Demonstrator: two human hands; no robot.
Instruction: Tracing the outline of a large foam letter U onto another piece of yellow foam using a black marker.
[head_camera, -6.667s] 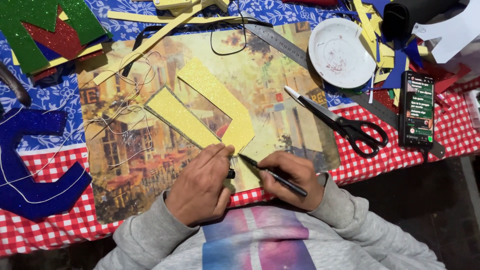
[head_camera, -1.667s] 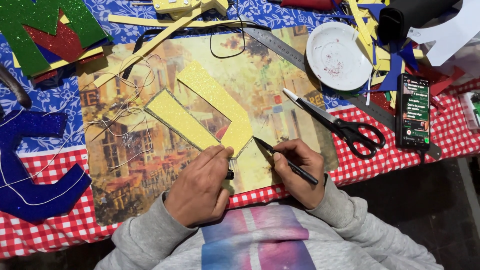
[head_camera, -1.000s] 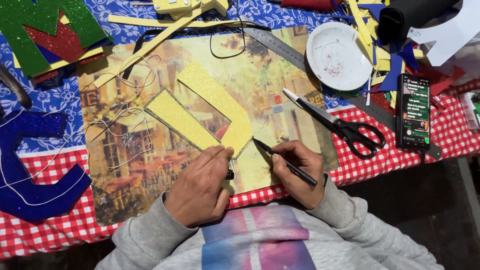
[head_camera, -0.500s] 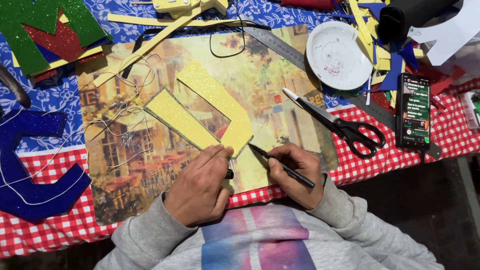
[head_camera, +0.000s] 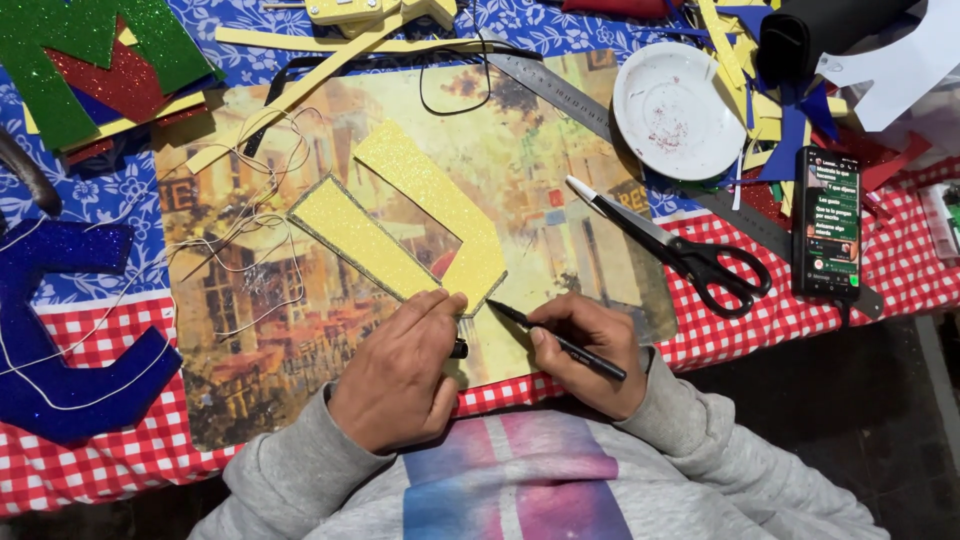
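A yellow glitter foam V shape (head_camera: 430, 225) lies on a picture mat (head_camera: 300, 340) in the middle of the table. My left hand (head_camera: 400, 370) rests palm down at the V's lower tip, fingertips touching it, with a small black cap-like piece (head_camera: 459, 349) under its thumb side. My right hand (head_camera: 585, 350) grips a black pen (head_camera: 555, 338), whose tip points up-left just beside the V's lower corner.
Black-handled scissors (head_camera: 680, 250) and a metal ruler (head_camera: 570, 95) lie to the right, with a white dish (head_camera: 678, 110) and a phone (head_camera: 832, 222) beyond. A blue glitter letter (head_camera: 60, 370) sits far left, green and red glitter foam (head_camera: 80, 60) top left, white string (head_camera: 250, 240) on the mat.
My right hand has shifted left and lowered the pen, bringing its tip close to the V's lower corner. My left hand has stayed put.
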